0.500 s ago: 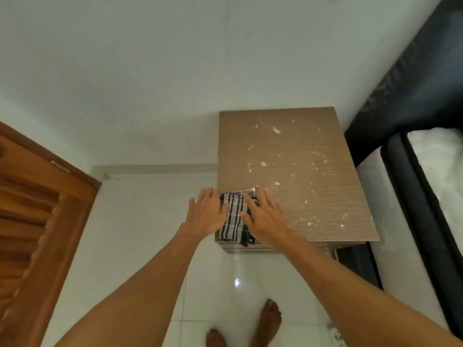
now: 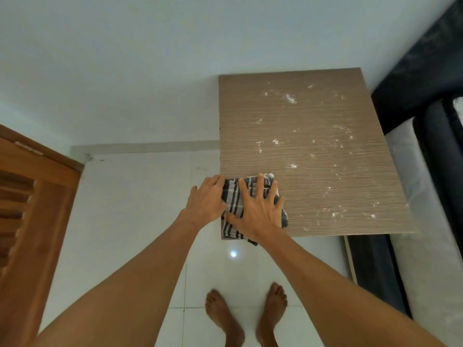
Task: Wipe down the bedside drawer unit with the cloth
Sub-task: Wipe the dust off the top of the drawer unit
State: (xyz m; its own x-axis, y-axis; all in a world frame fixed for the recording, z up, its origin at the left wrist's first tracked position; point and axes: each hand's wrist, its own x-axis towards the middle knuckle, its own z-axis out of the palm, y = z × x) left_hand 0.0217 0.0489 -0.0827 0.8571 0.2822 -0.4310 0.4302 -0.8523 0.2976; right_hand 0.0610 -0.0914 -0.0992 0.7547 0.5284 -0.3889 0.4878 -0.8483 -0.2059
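Striped cloth (image 2: pixel 234 209) at lower-left corner of drawer unit top (image 2: pixel 313 156) — right hand (image 2: pixel 258 211) flat, fingers spread, pressing it; left hand (image 2: pixel 205 200) open at its edge. White specks (image 2: pixel 290 98) lie up-frame and rightward — right hand nearer.

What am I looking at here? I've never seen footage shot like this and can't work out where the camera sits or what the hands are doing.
The camera is worn on the person's head and looks down, so you see their own arms, bare feet and the tiled floor. No machine is involved. Both hands press a striped cloth flat at the near left corner of a wooden bedside unit. The right hand lies spread on top of the cloth; the left hand rests at its left edge. White specks dot the top. A bed stands to the right, a wooden door to the left.
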